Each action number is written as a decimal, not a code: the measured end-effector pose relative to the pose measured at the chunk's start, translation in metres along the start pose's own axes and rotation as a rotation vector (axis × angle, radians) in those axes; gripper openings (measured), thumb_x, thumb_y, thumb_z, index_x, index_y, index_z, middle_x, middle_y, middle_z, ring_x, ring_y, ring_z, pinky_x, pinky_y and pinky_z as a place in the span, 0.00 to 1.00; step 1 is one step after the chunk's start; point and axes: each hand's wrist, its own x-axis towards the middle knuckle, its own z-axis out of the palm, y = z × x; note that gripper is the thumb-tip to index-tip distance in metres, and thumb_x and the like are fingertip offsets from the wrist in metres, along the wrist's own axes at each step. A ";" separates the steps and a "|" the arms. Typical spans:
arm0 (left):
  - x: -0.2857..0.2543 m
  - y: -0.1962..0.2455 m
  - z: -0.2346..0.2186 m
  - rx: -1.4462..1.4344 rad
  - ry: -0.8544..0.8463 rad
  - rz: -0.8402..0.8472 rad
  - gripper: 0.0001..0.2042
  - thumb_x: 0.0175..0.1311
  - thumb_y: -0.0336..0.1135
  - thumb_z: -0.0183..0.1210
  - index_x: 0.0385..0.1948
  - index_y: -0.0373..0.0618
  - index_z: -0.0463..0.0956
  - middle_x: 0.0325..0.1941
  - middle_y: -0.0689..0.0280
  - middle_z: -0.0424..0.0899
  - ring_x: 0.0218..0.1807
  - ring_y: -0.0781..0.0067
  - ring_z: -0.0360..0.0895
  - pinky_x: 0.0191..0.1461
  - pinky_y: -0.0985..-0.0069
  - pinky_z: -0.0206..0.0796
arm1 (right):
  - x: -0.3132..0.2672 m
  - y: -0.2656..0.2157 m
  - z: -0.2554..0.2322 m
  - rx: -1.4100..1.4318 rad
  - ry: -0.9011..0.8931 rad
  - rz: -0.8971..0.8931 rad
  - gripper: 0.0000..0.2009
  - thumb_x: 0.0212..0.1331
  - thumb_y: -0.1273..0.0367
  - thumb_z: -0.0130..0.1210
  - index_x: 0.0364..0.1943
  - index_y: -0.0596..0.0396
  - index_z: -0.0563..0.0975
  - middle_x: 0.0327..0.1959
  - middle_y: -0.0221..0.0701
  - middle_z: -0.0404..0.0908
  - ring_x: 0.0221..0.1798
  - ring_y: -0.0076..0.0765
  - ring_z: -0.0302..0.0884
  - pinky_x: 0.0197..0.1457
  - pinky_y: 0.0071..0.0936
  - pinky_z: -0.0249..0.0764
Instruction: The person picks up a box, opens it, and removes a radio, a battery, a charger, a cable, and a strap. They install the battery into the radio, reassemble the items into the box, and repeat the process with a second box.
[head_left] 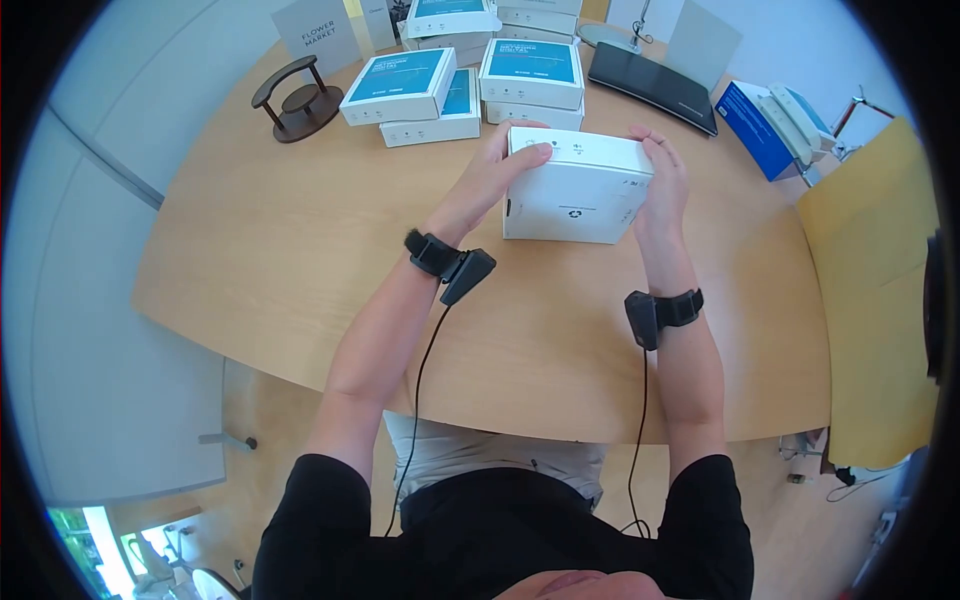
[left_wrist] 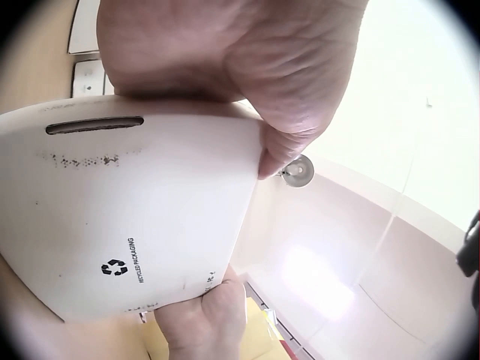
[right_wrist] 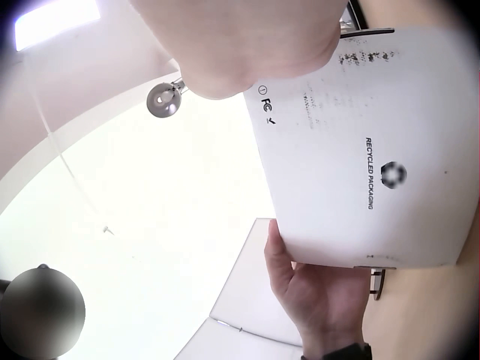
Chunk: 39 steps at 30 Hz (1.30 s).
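A white cardboard box (head_left: 570, 205) stands tilted between both hands over the middle of the table (head_left: 400, 330). Its side toward me bears a recycling mark, and in the left wrist view the box (left_wrist: 165, 202) shows "RECYCLED PACKAGING" and a dark slot. My left hand (head_left: 500, 168) grips the left end, thumb over the top edge, fingers mostly hidden behind. At the opposite end my right hand (head_left: 664, 185) holds the right side, its fingertips near the upper corner. The right wrist view has the left hand (right_wrist: 322, 296) against the far end of the box.
White boxes with teal labels (head_left: 530, 65) are stacked beyond my hands, two more (head_left: 400, 85) to their left. A dark wooden stand (head_left: 300, 105) is farther left. At back right lie a flat black device (head_left: 655, 85) and a blue box (head_left: 760, 130). A yellow panel (head_left: 870, 290) borders the right side.
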 end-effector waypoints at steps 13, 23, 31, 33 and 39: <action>0.003 -0.023 0.000 0.086 -0.093 0.284 0.28 0.67 0.43 0.75 0.60 0.42 0.70 0.61 0.58 0.82 0.65 0.71 0.78 0.68 0.68 0.71 | 0.012 -0.011 -0.010 -0.214 -0.116 0.118 0.35 0.83 0.42 0.37 0.59 0.63 0.80 0.53 0.39 0.86 0.60 0.36 0.80 0.63 0.38 0.74; 0.002 -0.023 0.012 0.671 -0.123 0.746 0.32 0.54 0.36 0.78 0.61 0.50 0.71 0.59 0.61 0.79 0.70 0.50 0.70 0.80 0.55 0.57 | 0.008 -0.025 -0.070 -0.123 -0.579 0.786 0.39 0.79 0.35 0.35 0.74 0.53 0.68 0.62 0.40 0.84 0.66 0.41 0.79 0.56 0.41 0.81; 0.003 -0.051 0.023 0.741 -0.065 0.682 0.38 0.59 0.35 0.75 0.72 0.45 0.65 0.79 0.47 0.65 0.82 0.43 0.57 0.85 0.50 0.49 | -0.002 -0.004 -0.106 -0.103 -0.081 0.482 0.23 0.82 0.50 0.44 0.65 0.51 0.72 0.58 0.37 0.82 0.54 0.38 0.83 0.47 0.38 0.82; 0.002 -0.051 0.019 0.732 0.002 0.626 0.40 0.62 0.36 0.74 0.75 0.41 0.62 0.79 0.44 0.63 0.83 0.42 0.56 0.85 0.51 0.50 | 0.008 -0.004 -0.129 -0.115 -0.022 0.411 0.23 0.82 0.50 0.43 0.66 0.51 0.72 0.59 0.37 0.82 0.56 0.38 0.83 0.48 0.38 0.83; 0.000 -0.080 -0.015 0.766 0.114 0.391 0.40 0.67 0.38 0.71 0.76 0.35 0.59 0.79 0.43 0.65 0.82 0.45 0.59 0.85 0.57 0.53 | 0.042 -0.005 -0.217 -0.154 0.221 0.316 0.22 0.83 0.51 0.43 0.65 0.52 0.71 0.57 0.38 0.82 0.52 0.40 0.84 0.43 0.40 0.85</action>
